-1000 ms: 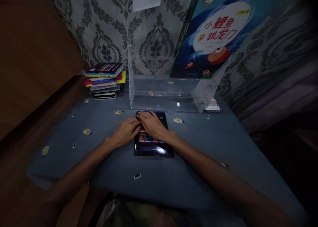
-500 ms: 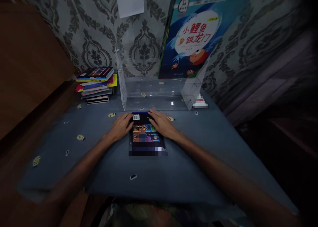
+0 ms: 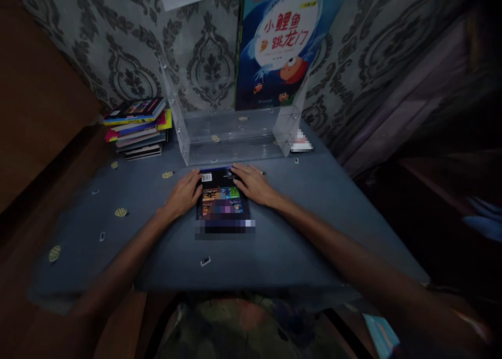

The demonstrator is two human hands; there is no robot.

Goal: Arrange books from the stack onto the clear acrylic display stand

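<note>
A dark book (image 3: 217, 178) lies flat on the cloth-covered table, its back cover up with a white barcode and small colour pictures. My left hand (image 3: 185, 192) rests along its upper left edge, fingers stretched out against the cover. On the opposite side, my right hand (image 3: 254, 185) lies with fingers extended and slightly apart over the upper right corner. Both hands touch the book without wrapping round it. The lower part of the cover is blurred by pixels. Just beyond the book stands a clear plastic rack (image 3: 231, 150).
A large blue picture book (image 3: 270, 87) stands upright at the rack's right side. Stacked books (image 3: 137, 131) sit at the back left. A pixelated white item (image 3: 301, 142) lies right of the rack. Patterned wallpaper (image 3: 209, 60) covers the wall behind the table (image 3: 314, 233).
The camera view has shifted, so everything sits a little further left and higher in the picture. My hands stay on the same sides of the book.
</note>
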